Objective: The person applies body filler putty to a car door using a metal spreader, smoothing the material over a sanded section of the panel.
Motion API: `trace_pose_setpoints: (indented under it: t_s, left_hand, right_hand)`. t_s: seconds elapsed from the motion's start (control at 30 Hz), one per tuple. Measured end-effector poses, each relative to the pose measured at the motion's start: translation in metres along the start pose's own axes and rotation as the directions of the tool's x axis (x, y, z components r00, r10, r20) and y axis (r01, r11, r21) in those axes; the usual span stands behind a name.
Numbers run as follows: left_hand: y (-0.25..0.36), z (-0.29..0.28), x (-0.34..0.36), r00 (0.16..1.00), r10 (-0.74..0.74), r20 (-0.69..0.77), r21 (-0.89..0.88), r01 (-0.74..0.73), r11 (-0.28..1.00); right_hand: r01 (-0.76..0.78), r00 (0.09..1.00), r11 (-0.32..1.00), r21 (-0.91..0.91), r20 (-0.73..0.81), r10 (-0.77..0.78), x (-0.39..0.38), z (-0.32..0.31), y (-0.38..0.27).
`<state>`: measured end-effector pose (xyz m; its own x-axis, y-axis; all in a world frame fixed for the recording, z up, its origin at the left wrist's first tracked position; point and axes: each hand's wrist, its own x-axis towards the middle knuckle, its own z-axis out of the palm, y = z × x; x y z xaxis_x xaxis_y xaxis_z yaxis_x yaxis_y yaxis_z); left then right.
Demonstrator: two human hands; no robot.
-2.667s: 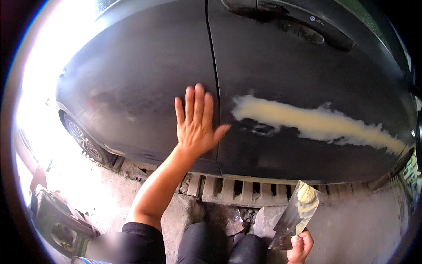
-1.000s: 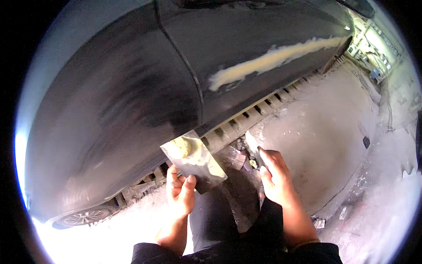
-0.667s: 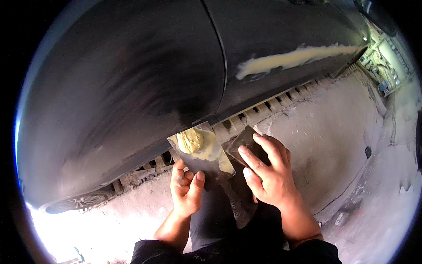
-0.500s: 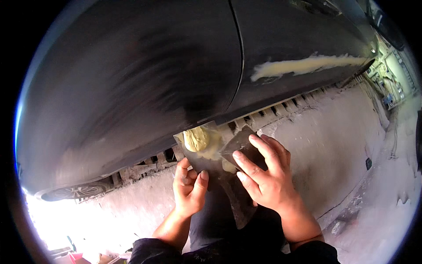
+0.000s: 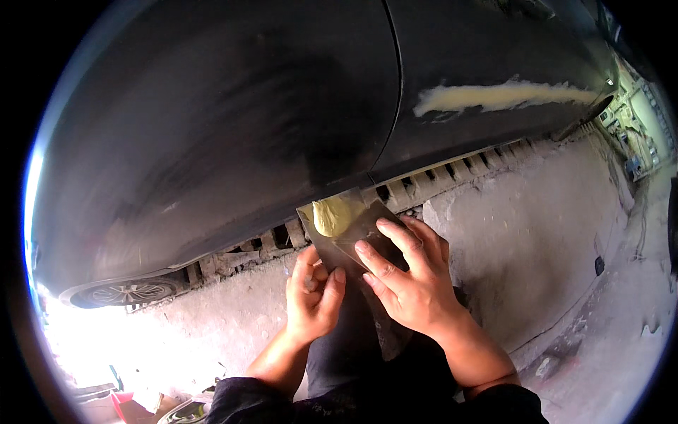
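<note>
I am monitoring: left hand (image 5: 314, 300) is pinching thin grey rectangular plate (image 5: 325, 253), bearing yellow paste lump (image 5: 332, 216) | right hand (image 5: 415, 291) is gripping flat dark spreader (image 5: 369, 232), overlapping plate, near black car (image 5: 233, 134)

Soft yellow on near-black, what a contrast!
Across the dark car (image 5: 233, 120) runs a cream-yellow streak (image 5: 508, 97), its edges ragged and whitish; there's the lump of paste (image 5: 329, 218), a deeper yellow, on a greyish plate (image 5: 325, 249), beside a dark brown-grey spreader (image 5: 369, 230); light and dark bars alternate along the slatted strip (image 5: 422, 182), pale grey spokes fan across the wheel (image 5: 123, 292), the floor (image 5: 526, 205) is mottled grey, and the person's sleeves (image 5: 505, 406) are black
</note>
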<state>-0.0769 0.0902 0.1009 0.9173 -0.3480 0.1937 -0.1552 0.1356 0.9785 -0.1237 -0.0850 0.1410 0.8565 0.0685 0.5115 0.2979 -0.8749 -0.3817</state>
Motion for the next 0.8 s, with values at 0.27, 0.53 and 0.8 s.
trace_pose_setpoints:
  t_s: [0.27,0.53,0.8]
  left_hand:
    - [-0.002,-0.01,-0.002,0.996,-0.062,0.062,0.12,0.055,0.991]
    - [-0.014,-0.021,0.004,0.977,0.208,-0.046,0.394,-0.173,0.903]
    - [-0.064,-0.033,-0.047,0.884,-0.411,-0.221,-0.436,0.288,0.853]
  right_hand:
    - [-0.025,0.998,0.999,0.048,-0.053,0.028,0.0,-0.001,0.0]
    - [-0.072,0.997,0.98,0.187,-0.01,0.075,-0.006,0.014,0.012]
    - [-0.303,0.878,0.905,0.298,-0.282,0.386,0.017,0.082,0.05]
